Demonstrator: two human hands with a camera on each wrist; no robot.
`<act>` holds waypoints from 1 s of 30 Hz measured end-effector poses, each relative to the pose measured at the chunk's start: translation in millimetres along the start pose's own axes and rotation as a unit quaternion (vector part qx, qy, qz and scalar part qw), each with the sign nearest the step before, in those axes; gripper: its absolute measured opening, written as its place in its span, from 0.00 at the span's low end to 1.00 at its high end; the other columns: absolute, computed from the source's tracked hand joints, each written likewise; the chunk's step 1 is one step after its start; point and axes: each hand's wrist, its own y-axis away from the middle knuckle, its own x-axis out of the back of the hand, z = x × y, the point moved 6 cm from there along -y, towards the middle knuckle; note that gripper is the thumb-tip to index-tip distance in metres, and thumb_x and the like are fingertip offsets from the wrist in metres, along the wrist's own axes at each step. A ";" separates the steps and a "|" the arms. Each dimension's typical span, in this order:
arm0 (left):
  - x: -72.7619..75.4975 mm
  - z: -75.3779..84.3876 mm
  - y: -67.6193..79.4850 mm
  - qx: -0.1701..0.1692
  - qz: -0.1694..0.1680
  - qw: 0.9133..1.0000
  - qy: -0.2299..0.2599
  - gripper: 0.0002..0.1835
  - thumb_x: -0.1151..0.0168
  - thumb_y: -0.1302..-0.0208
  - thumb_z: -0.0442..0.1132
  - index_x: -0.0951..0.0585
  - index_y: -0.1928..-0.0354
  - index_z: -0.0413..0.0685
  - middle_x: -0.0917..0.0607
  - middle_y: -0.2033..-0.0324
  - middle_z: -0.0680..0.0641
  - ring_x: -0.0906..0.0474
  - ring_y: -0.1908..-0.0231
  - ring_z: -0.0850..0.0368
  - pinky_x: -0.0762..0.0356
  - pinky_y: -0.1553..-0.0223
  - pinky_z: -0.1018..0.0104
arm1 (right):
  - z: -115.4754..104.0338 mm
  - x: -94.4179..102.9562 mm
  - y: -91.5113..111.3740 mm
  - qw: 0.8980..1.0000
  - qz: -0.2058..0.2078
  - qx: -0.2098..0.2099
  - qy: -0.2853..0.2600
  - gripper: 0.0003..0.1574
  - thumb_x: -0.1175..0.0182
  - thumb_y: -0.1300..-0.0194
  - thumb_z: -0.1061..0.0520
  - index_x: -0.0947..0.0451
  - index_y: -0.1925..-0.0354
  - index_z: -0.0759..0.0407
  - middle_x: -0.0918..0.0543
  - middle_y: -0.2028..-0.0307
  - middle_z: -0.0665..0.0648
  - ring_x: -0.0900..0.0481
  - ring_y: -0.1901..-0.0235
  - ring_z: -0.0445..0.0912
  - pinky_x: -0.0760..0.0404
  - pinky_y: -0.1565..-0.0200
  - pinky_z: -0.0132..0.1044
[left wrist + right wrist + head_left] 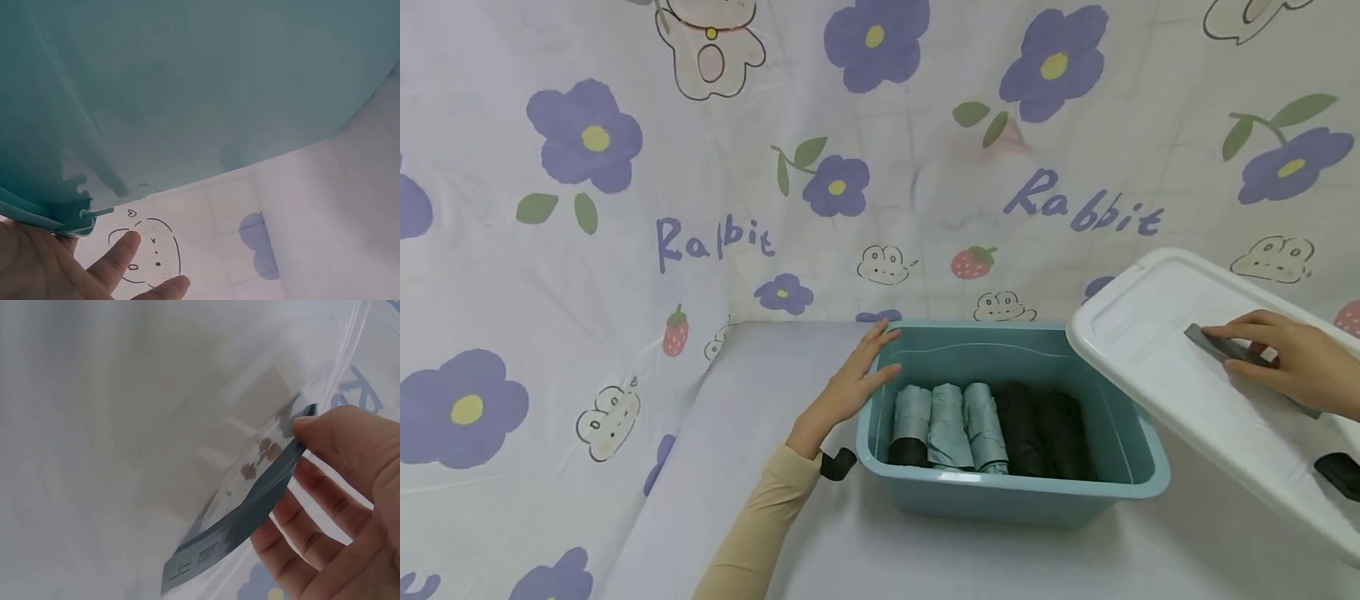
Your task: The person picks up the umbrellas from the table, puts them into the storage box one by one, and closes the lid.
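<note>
A teal plastic storage bin stands on the white surface, uncovered. Rolled light-blue fabric bundles sit side by side in it, with dark rolled bundles to their right. My left hand touches the bin's left rim, fingers extended and spread; in the left wrist view they reach out beyond the rim. Right of the bin, my right hand holds a white lid tilted in the air, pinching its grey strap handle between thumb and fingers. The lid's left corner overlaps the bin's back right corner.
A white cloth printed with purple flowers and rabbits hangs close behind the bin and along the left side. The bin stands on a pale tabletop. A black strap piece is at my left wrist.
</note>
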 end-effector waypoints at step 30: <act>0.0 1.6 2.6 0.006 -0.003 1.000 -0.003 0.30 0.56 0.30 0.56 0.45 0.29 0.63 0.57 0.27 0.55 0.63 0.29 0.57 0.53 0.36 0.37 | -75.9 -2.4 -30.9 0.986 -0.017 0.165 -0.028 0.34 0.30 0.57 0.69 0.21 0.48 0.56 0.22 0.55 0.47 0.25 0.58 0.44 0.30 0.59 0.22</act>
